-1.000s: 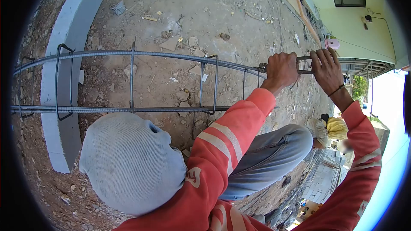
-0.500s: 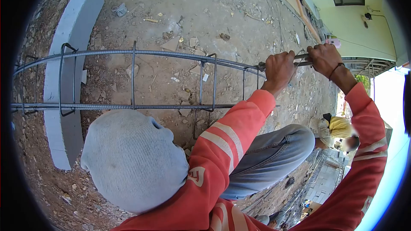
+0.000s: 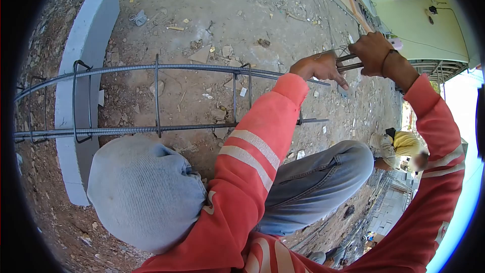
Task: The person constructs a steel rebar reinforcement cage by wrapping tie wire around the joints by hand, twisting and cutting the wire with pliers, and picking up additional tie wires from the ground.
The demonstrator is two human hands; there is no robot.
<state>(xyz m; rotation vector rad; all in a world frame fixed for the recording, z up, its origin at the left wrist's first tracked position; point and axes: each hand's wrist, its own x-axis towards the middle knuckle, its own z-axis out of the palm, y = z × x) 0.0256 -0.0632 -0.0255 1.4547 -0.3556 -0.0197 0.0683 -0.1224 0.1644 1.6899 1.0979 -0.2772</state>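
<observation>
My right hand [image 3: 373,54], a dark band at its wrist, is closed around a metal hand tool with two bar-like handles [image 3: 349,62]; its head is hidden, so I cannot tell its exact kind. My left hand [image 3: 319,66] is at the tool's other end, thumb spread away from the fingers and pointing down-right. Thin wire [image 3: 344,48] loops between the hands. Below and left of them runs a rebar cage [image 3: 197,65] of long ribbed bars with square stirrups [image 3: 157,93]. The upper bar's end shows just under my left hand.
A grey concrete beam [image 3: 86,86] lies under the cage at left. My jeans-covered knees [image 3: 146,192] are close below it. Stony ground with rubble surrounds the cage. Another person in yellow [image 3: 405,144] is at right, beneath a pale green building [image 3: 419,25].
My left hand has loosened from a fist, shifted slightly left, and spread its thumb. My right hand has moved slightly up and left with the tool. The view has shifted a little.
</observation>
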